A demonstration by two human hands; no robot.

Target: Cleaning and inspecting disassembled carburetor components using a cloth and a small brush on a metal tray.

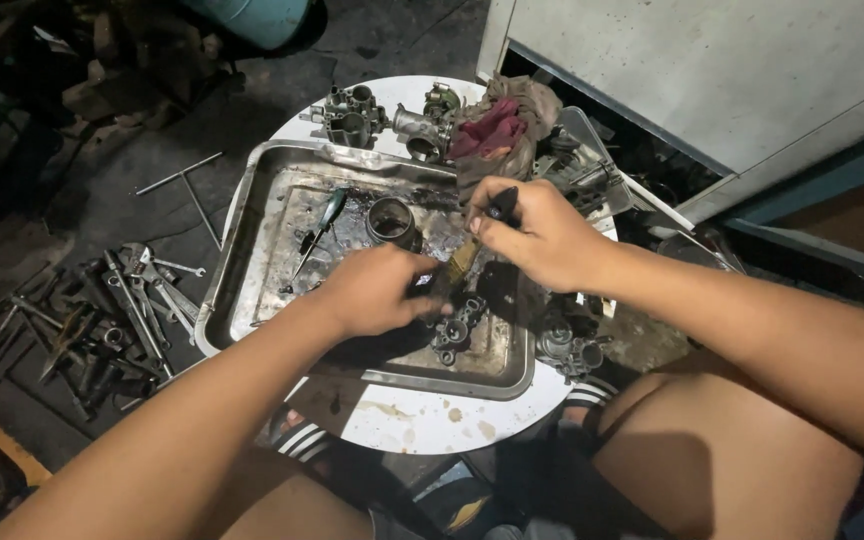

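On dark oily workshop floor, round white table [402,420] carries one steel tray [252,190]. Left hand [372,292] clamps a dark carburetor part [452,330] over the tray's near right corner. Right hand [537,232], fingers pinched together, grips one paintbrush [464,258], bristles touching the part. One screwdriver [317,232], one metal cup [390,222] in tray. Two carburetors [357,115] behind, one rag [497,130]. Many wrenches [142,290] lie left on floor.
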